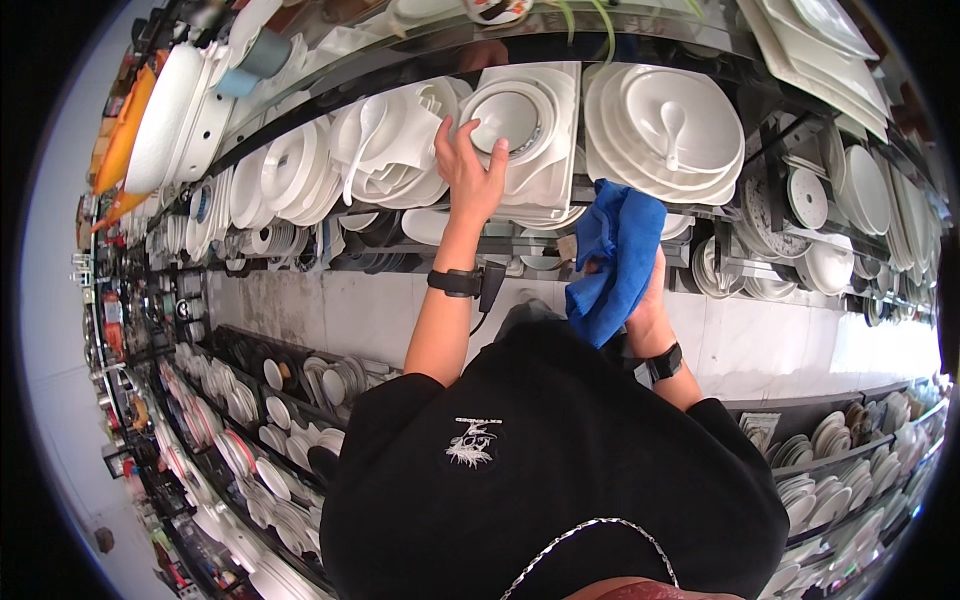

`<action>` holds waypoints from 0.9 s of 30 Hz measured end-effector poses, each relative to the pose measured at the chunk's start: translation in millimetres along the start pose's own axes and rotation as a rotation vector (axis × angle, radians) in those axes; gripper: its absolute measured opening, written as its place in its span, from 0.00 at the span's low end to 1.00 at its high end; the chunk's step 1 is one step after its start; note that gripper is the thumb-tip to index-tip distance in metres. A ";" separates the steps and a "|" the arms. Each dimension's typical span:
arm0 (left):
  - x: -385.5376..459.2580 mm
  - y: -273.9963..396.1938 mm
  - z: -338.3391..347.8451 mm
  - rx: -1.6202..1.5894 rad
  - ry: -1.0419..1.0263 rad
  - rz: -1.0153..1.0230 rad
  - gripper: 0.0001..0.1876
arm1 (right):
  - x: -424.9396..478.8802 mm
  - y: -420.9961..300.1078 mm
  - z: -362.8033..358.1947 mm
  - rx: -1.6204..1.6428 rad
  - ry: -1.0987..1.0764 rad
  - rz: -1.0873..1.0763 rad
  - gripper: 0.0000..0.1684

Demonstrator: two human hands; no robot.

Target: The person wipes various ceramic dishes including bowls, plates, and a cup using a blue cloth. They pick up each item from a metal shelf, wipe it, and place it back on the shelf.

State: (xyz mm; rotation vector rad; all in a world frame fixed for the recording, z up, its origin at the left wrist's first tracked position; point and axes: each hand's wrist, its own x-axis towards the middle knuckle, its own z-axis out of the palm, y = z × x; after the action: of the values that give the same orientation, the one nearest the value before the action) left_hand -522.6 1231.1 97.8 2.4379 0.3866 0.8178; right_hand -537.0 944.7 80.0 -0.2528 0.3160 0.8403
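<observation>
My left hand (474, 169) reaches to a white bowl (506, 120) with its fingers spread. The thumb lies over the bowl's near rim; whether it touches cannot be made out. That bowl sits in a stack on white square plates (553, 176) on the shelf. In my right hand (651, 296) is a bunched blue cloth (622, 240), held in front of the shelf edge and covering most of the fingers. Just beyond the cloth stands a stack of white plates and a bowl (645, 112), with a white ceramic spoon (671, 135) inside the top bowl.
Left of my left hand are wavy-edged white dishes (409, 161) with a spoon (365, 142) on them. A dark glass shelf (420, 56) runs above. Lower shelves hold more plates (814, 262). Behind me, across the tiled floor (375, 292), stand racks of dishes (334, 379).
</observation>
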 end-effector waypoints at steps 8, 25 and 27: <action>0.2 -57.0 -100.0 0.302 0.340 -0.048 0.17 | 27.6 40.7 29.7 -0.003 0.014 -0.097 0.27; 14.7 -192.4 -181.5 -0.958 -0.385 -0.685 0.22 | 96.3 240.5 78.3 0.115 -0.145 -0.294 0.28; 16.7 -194.5 -183.6 -1.079 -0.371 -0.721 0.20 | 98.5 250.7 77.8 0.119 -0.152 -0.315 0.28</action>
State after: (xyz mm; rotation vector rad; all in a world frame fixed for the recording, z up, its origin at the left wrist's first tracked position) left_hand -643.1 1469.6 118.4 1.2424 0.4659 0.1381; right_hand -652.6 1199.8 91.8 -0.1220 0.1771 0.5239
